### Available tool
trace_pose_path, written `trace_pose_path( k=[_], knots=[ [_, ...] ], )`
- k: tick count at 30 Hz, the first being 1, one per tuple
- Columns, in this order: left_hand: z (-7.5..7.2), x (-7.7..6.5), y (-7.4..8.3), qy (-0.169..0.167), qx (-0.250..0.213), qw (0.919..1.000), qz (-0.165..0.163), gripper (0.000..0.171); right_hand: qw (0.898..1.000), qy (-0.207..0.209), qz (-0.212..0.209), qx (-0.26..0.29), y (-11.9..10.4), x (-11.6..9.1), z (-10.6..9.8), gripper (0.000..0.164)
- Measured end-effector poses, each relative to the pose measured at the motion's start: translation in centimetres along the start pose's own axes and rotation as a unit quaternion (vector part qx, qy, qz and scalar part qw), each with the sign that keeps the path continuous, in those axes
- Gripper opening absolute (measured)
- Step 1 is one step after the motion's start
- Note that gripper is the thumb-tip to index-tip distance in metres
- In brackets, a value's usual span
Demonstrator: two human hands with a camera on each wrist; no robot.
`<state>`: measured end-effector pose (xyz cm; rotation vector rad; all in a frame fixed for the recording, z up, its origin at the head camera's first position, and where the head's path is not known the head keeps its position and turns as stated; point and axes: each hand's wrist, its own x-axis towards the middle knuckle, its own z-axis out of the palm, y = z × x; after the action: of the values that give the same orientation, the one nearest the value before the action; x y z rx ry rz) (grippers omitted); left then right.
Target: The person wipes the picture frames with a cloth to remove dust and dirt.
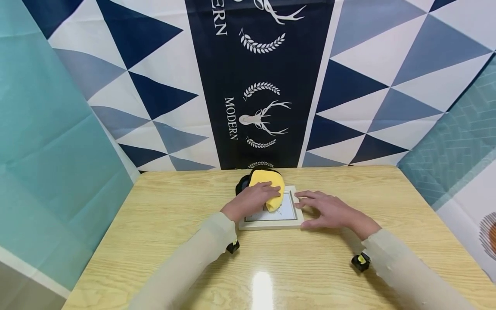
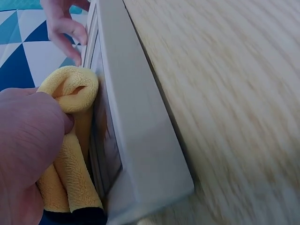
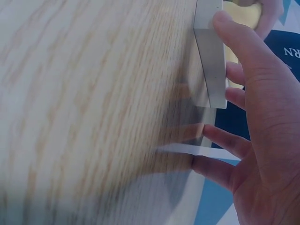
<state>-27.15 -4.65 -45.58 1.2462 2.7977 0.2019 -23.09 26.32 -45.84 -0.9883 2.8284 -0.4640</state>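
- Picture frame (image 1: 271, 224) flat on bench (image 1: 217, 275).
- Left hand (image 1: 253, 200): fingers curled, gripping yellow cloth (image 1: 268, 176) over frame.
- Right hand (image 1: 327, 211): fingers spread, loosely bent at frame's right edge, gripping nothing.

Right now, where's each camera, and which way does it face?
Head: worn there, facing forward, down at the table; left hand, right hand, sleeves.
Left wrist: worn there, facing yellow cloth and picture frame; left hand near, right beyond.
Right wrist: likewise, facing table and frame; right hand near, left beyond.
Wrist views share the frame.
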Motion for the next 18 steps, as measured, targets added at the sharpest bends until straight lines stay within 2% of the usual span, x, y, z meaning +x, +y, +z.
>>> trace_pose_path(
  k=[4,5,8,18],
  knots=[
    [0.3,0.7,0.5,0.009,0.008,0.9998,0.015,0.052,1.000,0.000,0.000,-0.001,0.1,-0.1,0.0,0.064],
    [-0.5,0.5,1.3,0.006,0.005,0.9999,0.013,0.053,1.000,0.000,0.000,-0.003,0.2,-0.1,0.0,0.064],
    [-0.9,0.8,2.1,0.007,0.011,0.9998,0.013,0.055,1.000,0.003,-0.004,-0.006,0.2,0.0,0.1,0.061],
    [-0.9,1.7,2.7,0.001,0.017,0.9998,0.011,0.060,1.000,0.002,-0.004,-0.010,0.1,-0.1,0.1,0.063]
  ],
)
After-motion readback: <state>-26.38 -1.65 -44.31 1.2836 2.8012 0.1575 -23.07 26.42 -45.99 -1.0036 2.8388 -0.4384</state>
